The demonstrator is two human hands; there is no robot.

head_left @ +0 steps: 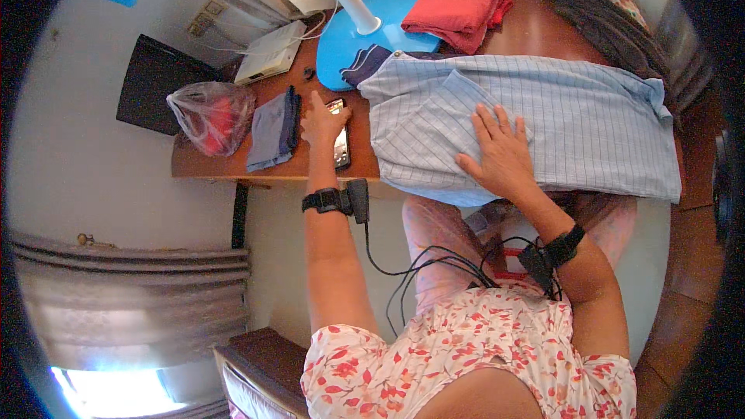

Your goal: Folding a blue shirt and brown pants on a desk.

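Note:
A light blue shirt with dark grid lines and a patch pocket lies folded lengthwise across the brown table, its lower edge hanging over the front. My right hand rests flat on it near the pocket, fingers spread. To the shirt's left, a phone with a lit screen lies on the table. My left hand is over the phone's left edge, index finger and thumb stretched out, and grips nothing that I can see. Beside that hand lies a folded stack of grey-blue and dark cloth.
Behind the shirt are a blue round lamp base with a white pole and folded red clothes. A white box with cables and a clear plastic bag holding something red stand at the left. Dark clothes lie at the far right.

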